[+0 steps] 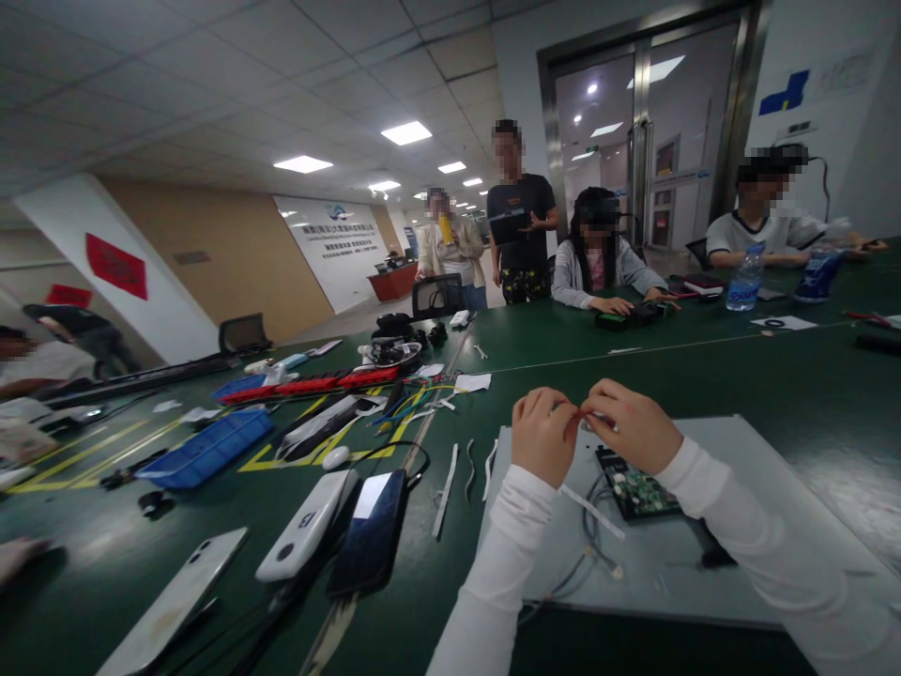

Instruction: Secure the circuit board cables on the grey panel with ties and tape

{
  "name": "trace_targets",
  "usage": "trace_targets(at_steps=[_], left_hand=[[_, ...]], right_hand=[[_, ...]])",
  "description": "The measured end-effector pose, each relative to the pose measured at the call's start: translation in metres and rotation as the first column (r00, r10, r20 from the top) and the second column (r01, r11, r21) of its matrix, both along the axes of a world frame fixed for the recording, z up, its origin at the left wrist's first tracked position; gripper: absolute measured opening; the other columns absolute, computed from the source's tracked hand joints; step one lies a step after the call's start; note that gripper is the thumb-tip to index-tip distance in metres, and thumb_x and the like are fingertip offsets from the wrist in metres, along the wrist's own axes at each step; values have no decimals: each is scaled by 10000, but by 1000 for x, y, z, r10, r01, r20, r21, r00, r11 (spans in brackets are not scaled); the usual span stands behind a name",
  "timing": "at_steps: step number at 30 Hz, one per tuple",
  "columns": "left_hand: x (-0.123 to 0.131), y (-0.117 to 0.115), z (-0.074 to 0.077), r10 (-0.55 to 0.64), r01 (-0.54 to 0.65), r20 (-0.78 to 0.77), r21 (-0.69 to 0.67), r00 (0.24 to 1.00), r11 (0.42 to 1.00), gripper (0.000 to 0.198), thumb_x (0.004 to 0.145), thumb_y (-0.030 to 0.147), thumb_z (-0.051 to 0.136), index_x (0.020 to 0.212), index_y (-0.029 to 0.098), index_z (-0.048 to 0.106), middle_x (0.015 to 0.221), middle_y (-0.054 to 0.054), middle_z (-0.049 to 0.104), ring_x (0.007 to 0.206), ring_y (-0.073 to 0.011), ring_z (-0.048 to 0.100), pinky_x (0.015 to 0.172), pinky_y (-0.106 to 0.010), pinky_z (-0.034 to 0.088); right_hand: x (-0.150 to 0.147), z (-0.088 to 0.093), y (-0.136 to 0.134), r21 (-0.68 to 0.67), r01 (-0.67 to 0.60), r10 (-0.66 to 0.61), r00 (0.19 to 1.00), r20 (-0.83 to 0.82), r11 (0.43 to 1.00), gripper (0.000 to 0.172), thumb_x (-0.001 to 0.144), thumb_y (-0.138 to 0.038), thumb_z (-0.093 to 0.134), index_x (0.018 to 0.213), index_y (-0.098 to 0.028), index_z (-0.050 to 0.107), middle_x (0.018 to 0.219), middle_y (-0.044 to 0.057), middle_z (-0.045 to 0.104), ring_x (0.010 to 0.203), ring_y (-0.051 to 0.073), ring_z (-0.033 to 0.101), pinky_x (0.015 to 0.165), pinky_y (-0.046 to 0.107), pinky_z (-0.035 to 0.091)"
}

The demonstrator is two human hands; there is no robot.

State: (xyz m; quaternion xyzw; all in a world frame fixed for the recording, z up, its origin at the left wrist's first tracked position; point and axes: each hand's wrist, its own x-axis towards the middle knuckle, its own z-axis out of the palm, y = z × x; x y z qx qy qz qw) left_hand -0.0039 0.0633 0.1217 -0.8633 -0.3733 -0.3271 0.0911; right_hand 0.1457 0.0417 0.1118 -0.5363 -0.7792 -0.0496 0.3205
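Observation:
My left hand and my right hand are raised together above a grey mat, both closed in a pinch on a thin red wire stretched between their fingertips. Under the right hand lies a small green circuit board on the mat. A white cable tie and thin grey wires lie beside the board, below my left wrist. Both arms wear white sleeves.
Left of the mat on the green table lie phones, a white power bank, white strips, a blue tray and a red power strip. Seated and standing people are across the table, with a water bottle.

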Motion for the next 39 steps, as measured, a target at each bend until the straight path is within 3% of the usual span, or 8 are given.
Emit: trace_targets(at_steps=[8,19,32,39], left_hand=[[3,-2,-4,20,-17,-47,70,999,997,67,774,195,494,735,180,546,825,-31,541,881,-181,459,795,-340,327],[8,-6,-6,26,-6,-109,175,994,985,132,782,214,450,697,172,541,762,-41,504,798,-178,459,784,-350,338],[8,-7,-4,-34,53,-158,118,987,992,127,784,199,450,699,173,540,772,-45,503,782,-174,467,760,-346,349],[9,-13,4,-152,153,12,-36,988,988,60,759,184,484,727,182,535,783,-32,539,806,-164,492,772,-318,365]], right_hand=[[6,0,3,-8,-69,69,996,-62,998,133,792,-210,468,790,-204,602,843,12,523,751,122,517,717,234,379],[15,-3,13,-27,-218,201,938,-282,976,103,750,-200,535,699,-183,623,760,5,573,723,115,539,679,224,397],[17,-7,16,-31,-172,157,948,-278,985,127,741,-197,515,675,-177,621,739,10,577,692,116,542,669,227,410],[44,-13,27,37,-20,30,955,-296,999,150,744,-245,513,693,-182,639,744,21,592,711,135,550,680,248,417]])
